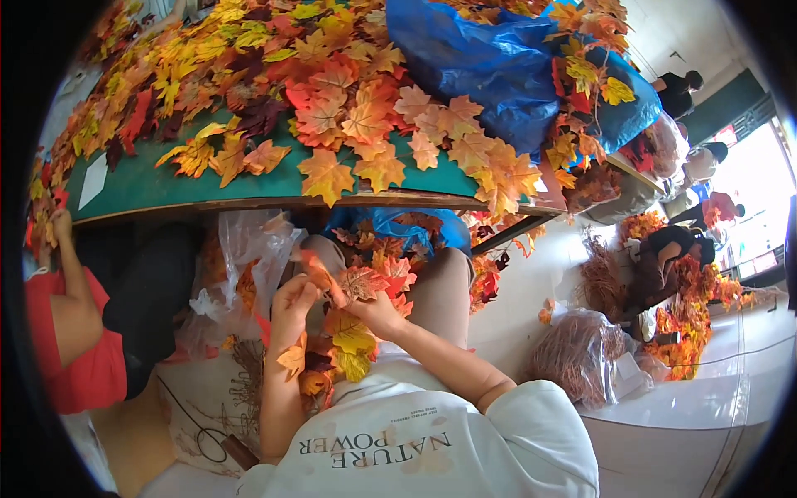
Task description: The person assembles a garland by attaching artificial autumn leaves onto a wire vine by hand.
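Note:
My left hand (292,305) and my right hand (375,314) meet over my lap, below the table edge. Both pinch a bunch of artificial maple leaves (355,286) in orange, red and yellow. More of these leaves (347,340) hang down between my forearms. The leaf stems are hidden by my fingers.
A green table (149,184) ahead carries a heap of loose leaves (332,91) and a blue plastic bag (498,66). A clear plastic bag (237,266) hangs under it. A person in red (79,332) sits at my left. Other people (664,257) work with leaves and bags of brown twigs (581,353) at right.

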The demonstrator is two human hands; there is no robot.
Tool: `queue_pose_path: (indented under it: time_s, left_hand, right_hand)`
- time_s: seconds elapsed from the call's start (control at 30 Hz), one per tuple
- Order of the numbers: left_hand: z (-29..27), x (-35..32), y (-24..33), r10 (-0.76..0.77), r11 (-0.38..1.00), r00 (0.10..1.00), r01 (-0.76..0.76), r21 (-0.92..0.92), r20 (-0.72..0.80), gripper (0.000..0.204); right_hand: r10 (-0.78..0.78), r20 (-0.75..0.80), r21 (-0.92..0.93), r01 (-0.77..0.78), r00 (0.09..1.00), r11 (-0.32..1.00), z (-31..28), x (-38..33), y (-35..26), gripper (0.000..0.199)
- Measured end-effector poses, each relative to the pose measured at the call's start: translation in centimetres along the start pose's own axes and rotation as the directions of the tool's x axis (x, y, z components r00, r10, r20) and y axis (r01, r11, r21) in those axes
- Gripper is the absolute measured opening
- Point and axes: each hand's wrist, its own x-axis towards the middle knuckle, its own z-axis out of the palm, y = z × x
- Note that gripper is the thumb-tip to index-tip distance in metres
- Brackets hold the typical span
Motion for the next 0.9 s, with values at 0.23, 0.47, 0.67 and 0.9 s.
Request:
queue_pose_path:
  time_s: [0.23,0.47,0.67,0.9]
  left_hand:
    - [1.4,-0.2,-1.1,0.144,0.937,0.989,-0.122,-0.326,0.044,0.028]
    - [2.1,-0.6,0.4,0.188,0.969,0.975,-0.203,-0.137,-0.117,0.020]
    - [3.5,-0.4,2.2,0.470,0.749,0.883,-0.399,0.530,0.001,0.032]
    - [3.1,-0.9,2.7,0.534,0.688,0.841,-0.375,0.621,-0.085,0.035]
  right_hand:
    - [0.185,0.348,-0.317,-0.070,0.919,0.946,-2.3,1.6,-8.8,0.014]
    - [-0.819,-0.088,-0.968,0.146,0.567,0.206,-13.9,11.2,-14.9,0.012]
    - [-0.819,0.231,-0.973,0.122,0.525,-0.196,-18.2,18.6,-17.5,0.019]
    - [-0.673,0.222,-0.969,0.085,0.706,-0.231,-18.7,21.1,-18.1,0.012]
